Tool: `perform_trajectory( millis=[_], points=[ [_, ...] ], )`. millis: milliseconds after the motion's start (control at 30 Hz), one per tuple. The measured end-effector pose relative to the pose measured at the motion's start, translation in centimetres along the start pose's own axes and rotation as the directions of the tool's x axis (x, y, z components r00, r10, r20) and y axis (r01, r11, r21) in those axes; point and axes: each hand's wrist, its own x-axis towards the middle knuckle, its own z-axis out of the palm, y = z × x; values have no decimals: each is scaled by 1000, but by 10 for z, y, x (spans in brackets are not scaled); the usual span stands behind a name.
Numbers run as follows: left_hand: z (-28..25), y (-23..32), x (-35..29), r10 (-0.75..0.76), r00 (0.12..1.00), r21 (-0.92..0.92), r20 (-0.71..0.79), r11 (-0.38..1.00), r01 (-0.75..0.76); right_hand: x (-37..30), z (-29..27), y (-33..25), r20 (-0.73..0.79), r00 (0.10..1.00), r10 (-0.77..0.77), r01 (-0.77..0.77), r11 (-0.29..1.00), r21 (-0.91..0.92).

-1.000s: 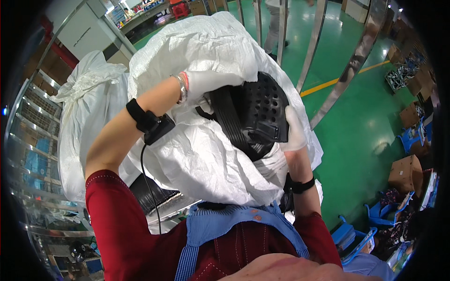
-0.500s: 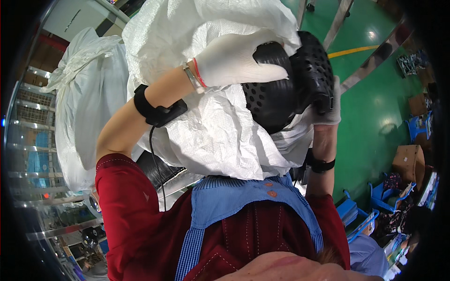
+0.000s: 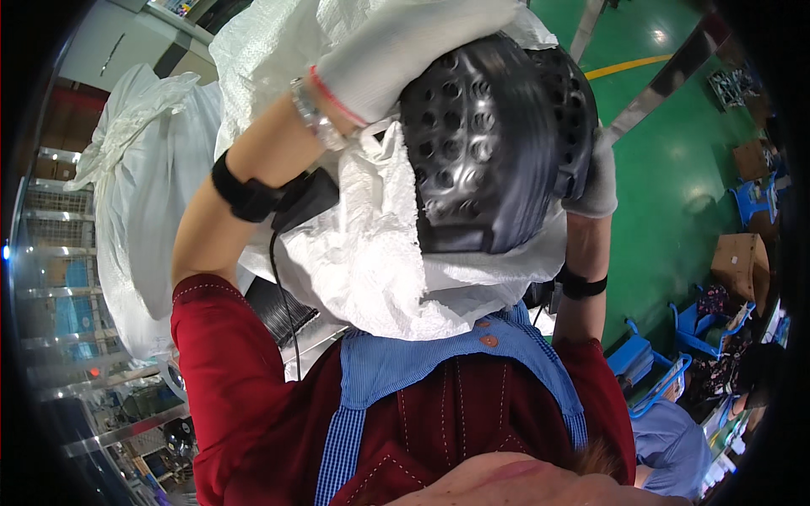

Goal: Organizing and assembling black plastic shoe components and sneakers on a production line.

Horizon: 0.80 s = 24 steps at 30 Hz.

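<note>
Two glossy black moulded shells with rows of round holes sit side by side at the mouth of a white woven sack [image 3: 371, 278]. The nearer black perforated shell [image 3: 477, 152] is larger in view and slightly smeared by motion. My left hand [image 3: 405, 55], in a white knit glove with a red cuff edge, reaches over its far upper side; its fingertips are partly hidden. The other black perforated shell [image 3: 574, 110] stands behind, to the right. My right hand [image 3: 597, 181], gloved too, is wrapped round that shell's right edge, fingers mostly out of sight.
A second, tied white sack [image 3: 152, 211] stands to the left, by a wire rack [image 3: 63, 244]. Metal legs [image 3: 666, 80] rise from the green floor [image 3: 666, 219] at the right. Cardboard boxes [image 3: 738, 266] and blue stools [image 3: 709, 325] line the right side, near another person's leg [image 3: 671, 443].
The nearer shell has turned and come further out of the sack, showing more of its holed face. My left hand has moved up over it. My right hand stays at the rear shell's edge.
</note>
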Motion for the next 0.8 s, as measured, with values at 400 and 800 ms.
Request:
perform_trajectory(
  millis=[400, 800],
  points=[
    [4, -21, -9, 449, 834, 805, 320, 335, -489, -53, 52, -24, -135, 988, -75, 69, 997, -46],
    [128, 38, -40, 116, 850, 589, 515, 672, -449, -207, 118, -25, -420, 855, -304, 127, 908, -400]
  ],
)
